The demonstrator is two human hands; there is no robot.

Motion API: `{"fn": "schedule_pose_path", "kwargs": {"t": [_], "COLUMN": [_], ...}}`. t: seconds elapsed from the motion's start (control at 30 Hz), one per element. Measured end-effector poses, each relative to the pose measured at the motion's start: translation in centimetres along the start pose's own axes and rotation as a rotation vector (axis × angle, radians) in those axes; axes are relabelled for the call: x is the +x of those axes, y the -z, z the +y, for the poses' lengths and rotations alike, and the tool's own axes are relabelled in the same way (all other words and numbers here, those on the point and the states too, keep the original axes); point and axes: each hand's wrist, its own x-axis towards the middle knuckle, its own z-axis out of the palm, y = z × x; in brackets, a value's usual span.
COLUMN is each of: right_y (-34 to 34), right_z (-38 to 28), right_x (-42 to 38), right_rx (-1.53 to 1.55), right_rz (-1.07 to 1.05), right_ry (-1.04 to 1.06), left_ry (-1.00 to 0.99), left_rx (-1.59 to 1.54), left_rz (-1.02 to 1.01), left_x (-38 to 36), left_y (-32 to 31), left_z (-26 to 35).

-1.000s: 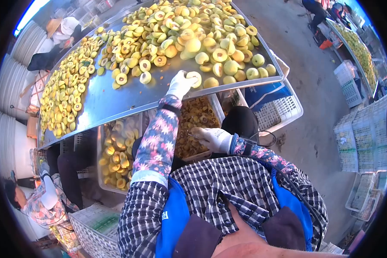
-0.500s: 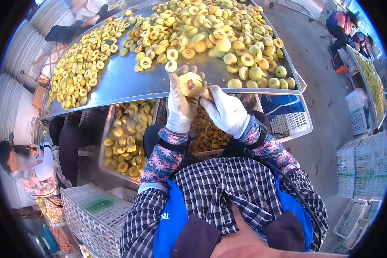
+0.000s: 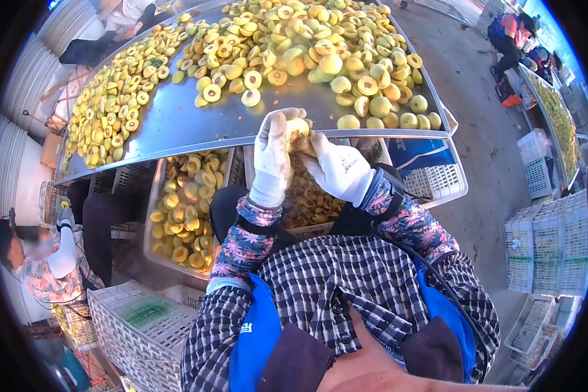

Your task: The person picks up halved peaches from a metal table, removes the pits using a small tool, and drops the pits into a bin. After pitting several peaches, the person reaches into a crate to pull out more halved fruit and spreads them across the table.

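Note:
My left hand (image 3: 272, 157), in a stained white glove, is closed around a yellow peach half (image 3: 297, 129) just past the near edge of a metal table (image 3: 176, 117). The brownish centre of its cut face partly shows. My right hand (image 3: 343, 170), also gloved, has its fingers pinched together against the right side of the fruit. Whatever sits in that pinch is hidden. Beyond both hands, peach halves (image 3: 307, 52) are heaped on the table, with whole-looking fruit (image 3: 390, 120) near the right corner.
Below the table, a crate (image 3: 151, 225) of peach halves stands left of my legs, and brownish pieces (image 3: 317, 206) fill a container between them. Upturned crates (image 3: 140, 326) stand lower left. A co-worker (image 3: 52, 261) sits at left. Crates (image 3: 547, 245) are stacked at right.
The peach half has turned in my left hand, so less of its cut face shows. My right hand has moved closer against it. The whole view has shifted slightly.

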Motion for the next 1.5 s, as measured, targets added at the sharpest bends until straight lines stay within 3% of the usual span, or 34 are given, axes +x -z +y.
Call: {"fn": "schedule_pose_path", "kwargs": {"t": [0.1, 0.17, 0.2, 0.27, 0.37, 0.4, 0.47, 0.5, 0.57, 0.77, 0.93, 1.0, 1.1, 1.27, 1.33, 1.4, 1.47, 1.5], "right_y": [0.3, 0.2, -0.1, 0.2, 1.6, 1.2, 1.4, 1.1, 0.2, -0.4, -1.4, -1.6, -0.7, -1.7, -2.3, -2.3, -2.6, -2.5], "right_z": [-0.1, 0.0, 0.2, 0.6, 0.7, 1.1, 0.9, 0.6, 0.1, 0.8, 0.1, 0.1, 0.1, 0.5, 0.4, 0.5, 0.5, 0.3], "right_x": [-0.2, -0.3, -0.3, -0.3, -0.3, -0.1, -0.6, -0.7, -1.1, -2.1, -2.8, -2.7, -2.8, -3.2, -3.2, -3.3, -3.5, -3.5], "right_rx": [0.217, 0.368, 0.392, 0.420, 0.323, 0.456, 0.972, 0.974, 1.443, 1.743, 1.375, 1.392, 1.763, 1.834, 1.438, 1.354, 0.800, 0.770], "right_rz": [-0.064, -0.090, -0.178, -0.258, -0.430, -0.486, -0.543, -0.541, -0.526, -0.547, -0.440, -0.427, -0.535, -0.532, -0.421, -0.417, -0.260, -0.216], "right_ry": [-0.093, -0.154, -0.191, -0.233, -0.220, -0.297, -0.486, -0.486, -0.735, -0.751, -0.585, -0.585, -0.863, -0.840, -0.624, -0.608, -0.325, -0.292], "left_ry": [0.066, -0.215, -0.212, -0.007, 0.116, 0.211, 0.218, 0.165, 0.128, 0.228, 0.283, 0.310, 0.185, 0.296, 0.336, 0.318, 0.343, 0.360], "left_rx": [0.045, -0.027, -0.022, -0.179, -0.048, 0.034, 0.054, 0.021, -0.022, -0.076, -0.091, -0.089, 0.031, -0.027, -0.063, -0.079, -0.105, -0.169], "left_rz": [-0.030, 0.139, 0.136, 0.118, 0.074, 0.019, -0.025, 0.013, 0.121, 0.164, 0.195, 0.176, 0.111, 0.196, 0.254, 0.287, 0.283, 0.291], "left_x": [0.0, -0.4, -0.4, -0.2, 0.3, 0.3, 0.3, 0.2, 0.0, -0.6, -0.5, -0.3, -0.3, -0.6, -0.9, -0.7, -0.6, -0.7], "left_y": [-0.4, -1.7, -1.2, 0.3, 0.7, 0.7, 0.5, 0.3, 0.0, -1.7, -0.9, -0.6, -0.1, -1.2, -1.5, -1.5, -1.4, -1.5], "left_z": [-0.1, -1.0, -1.3, -1.9, -1.3, -0.8, -0.6, -0.8, -1.4, -0.2, -1.2, -1.3, -1.8, -1.0, -1.0, -1.2, -1.1, -1.0]}}
